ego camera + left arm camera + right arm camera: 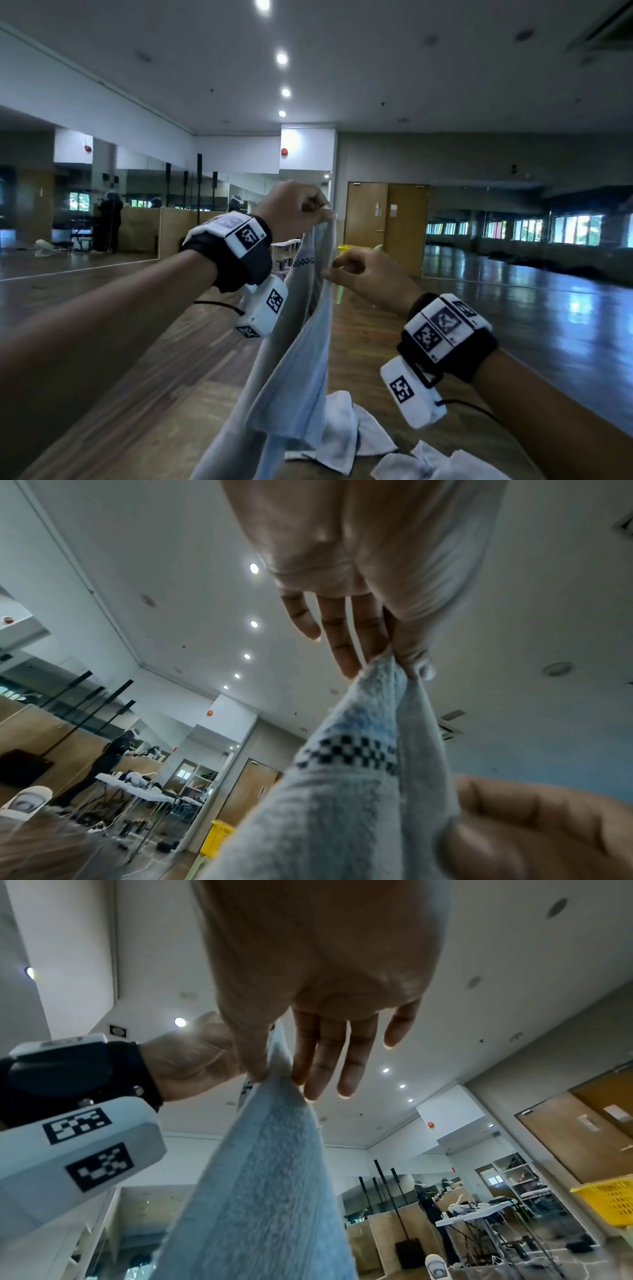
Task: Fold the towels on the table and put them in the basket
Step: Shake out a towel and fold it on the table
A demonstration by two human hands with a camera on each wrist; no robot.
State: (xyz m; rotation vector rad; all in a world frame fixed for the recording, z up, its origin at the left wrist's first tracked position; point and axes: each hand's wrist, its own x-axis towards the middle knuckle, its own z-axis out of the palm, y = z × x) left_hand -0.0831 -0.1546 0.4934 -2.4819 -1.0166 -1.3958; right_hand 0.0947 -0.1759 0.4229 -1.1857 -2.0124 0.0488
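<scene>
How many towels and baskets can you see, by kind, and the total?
Towel held up by left hand and right hand: 1
Towels lying on the table: 2
Yellow basket: 1
Total: 4

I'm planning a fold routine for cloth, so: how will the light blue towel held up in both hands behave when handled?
Likely floppy: the light blue towel hangs in loose drapes below the left hand and right hand. Probably light, since fingertip pinches alone seem to carry it. Its looped terry surface should grip rather than slip.
</scene>
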